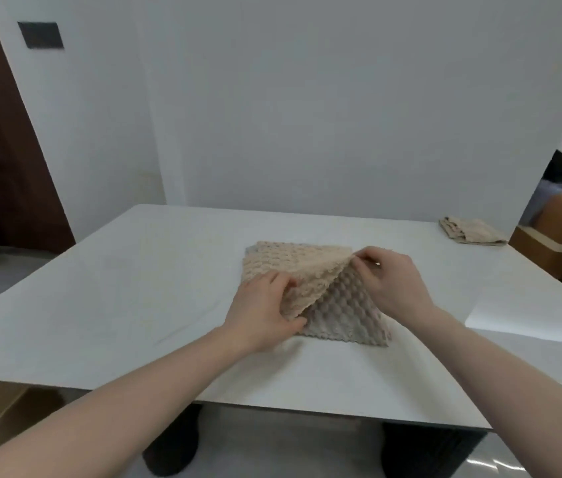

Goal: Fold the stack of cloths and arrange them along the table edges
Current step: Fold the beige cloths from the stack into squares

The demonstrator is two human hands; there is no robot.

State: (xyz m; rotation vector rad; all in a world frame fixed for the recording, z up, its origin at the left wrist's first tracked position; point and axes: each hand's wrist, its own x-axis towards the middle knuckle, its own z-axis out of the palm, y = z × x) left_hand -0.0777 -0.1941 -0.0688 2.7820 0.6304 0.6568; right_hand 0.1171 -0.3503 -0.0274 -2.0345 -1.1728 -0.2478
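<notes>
My left hand (pixel 265 312) pinches the near-left corner of the top beige cloth (pixel 293 270), and my right hand (pixel 391 279) pinches its far-right corner, so that the cloth is peeled back along a diagonal over the grey-beige cloth (pixel 345 315) beneath it. This stack lies at the middle of the white table (pixel 100 305). A folded cloth (pixel 471 231) rests at the table's far-right corner, well apart from my hands.
</notes>
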